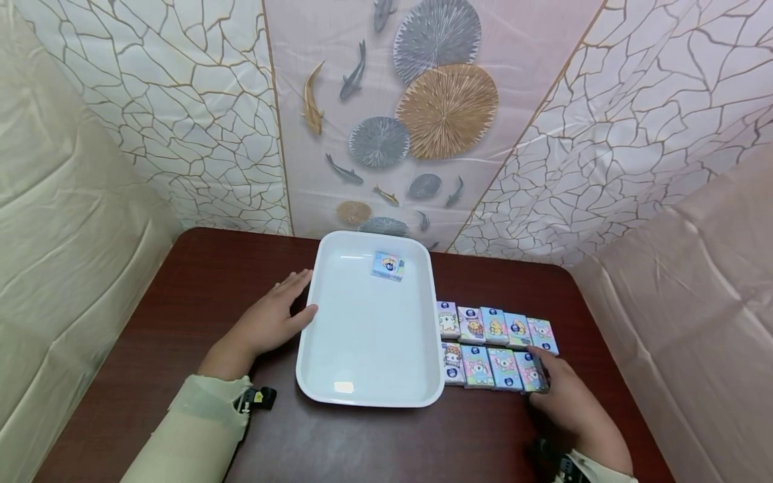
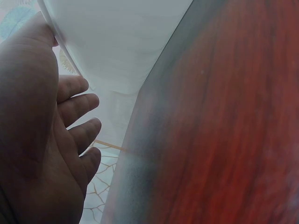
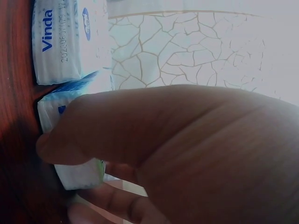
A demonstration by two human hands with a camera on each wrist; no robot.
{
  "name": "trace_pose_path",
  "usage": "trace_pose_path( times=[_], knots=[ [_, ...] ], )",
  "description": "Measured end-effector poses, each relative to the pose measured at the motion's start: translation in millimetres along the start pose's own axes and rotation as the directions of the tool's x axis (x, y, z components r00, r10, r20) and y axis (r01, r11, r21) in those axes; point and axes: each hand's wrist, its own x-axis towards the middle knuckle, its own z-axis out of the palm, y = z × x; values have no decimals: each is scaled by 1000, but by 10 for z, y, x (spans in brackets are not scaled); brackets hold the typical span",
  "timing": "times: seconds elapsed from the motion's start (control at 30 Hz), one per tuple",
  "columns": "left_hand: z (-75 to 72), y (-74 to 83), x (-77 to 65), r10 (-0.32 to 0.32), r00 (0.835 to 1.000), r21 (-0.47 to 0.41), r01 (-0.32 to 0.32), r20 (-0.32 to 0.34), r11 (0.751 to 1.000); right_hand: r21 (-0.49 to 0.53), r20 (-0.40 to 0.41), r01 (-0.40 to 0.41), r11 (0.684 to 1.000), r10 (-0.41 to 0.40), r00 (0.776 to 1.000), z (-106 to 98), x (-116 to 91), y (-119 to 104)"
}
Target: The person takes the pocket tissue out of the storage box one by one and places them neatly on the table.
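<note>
A white rectangular tray [image 1: 370,335] stands in the middle of the dark wooden table. My left hand [image 1: 267,326] touches its left rim with spread, fairly straight fingers; the left wrist view shows this hand [image 2: 60,126] beside the tray's underside [image 2: 117,37]. One blue tissue pack [image 1: 387,265] lies inside, toward the far end. Right of the tray are two rows of small tissue packs. My right hand [image 1: 574,399] pinches the rightmost near-row pack [image 1: 529,371]. In the right wrist view, the thumb covers part of that pack [image 3: 77,175].
The far row of packs [image 1: 495,326] lies just behind the near row, both close against the tray's right side. A pack marked "Vinda" [image 3: 60,46] sits beside the pinched one. Patterned cloth [image 1: 229,121] hangs behind the table [image 1: 362,443], with plain padded cloth at both sides.
</note>
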Motion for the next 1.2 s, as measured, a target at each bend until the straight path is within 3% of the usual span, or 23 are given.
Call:
trace_pose_path(
  times=[0.27, 0.5, 0.7, 0.83, 1.03, 1.2],
  knots=[
    [2, -4, 2, -5, 1000, 5, 5, 4, 1000, 6, -4, -16, 1000, 16, 1000, -34, -60, -46],
    [12, -3, 9, -8, 1000, 7, 8, 2, 1000, -43, -168, 45, 998, -52, 984, -161, -266, -195],
    [9, -14, 5, -10, 1000, 5, 10, 0, 1000, -62, -252, 78, 995, -91, 964, -237, -391, -403],
    [14, -20, 6, -7, 1000, 3, 7, -3, 1000, -83, -330, 183, 980, -200, 922, -251, -453, -570],
    [12, -24, 3, -11, 1000, 5, 11, 0, 1000, -118, -423, 360, 926, -375, 825, -271, -446, -889],
    [10, -18, 7, -10, 1000, 4, 10, 3, 1000, -120, -406, 444, 888, -452, 794, -290, -374, -1212]
  ],
)
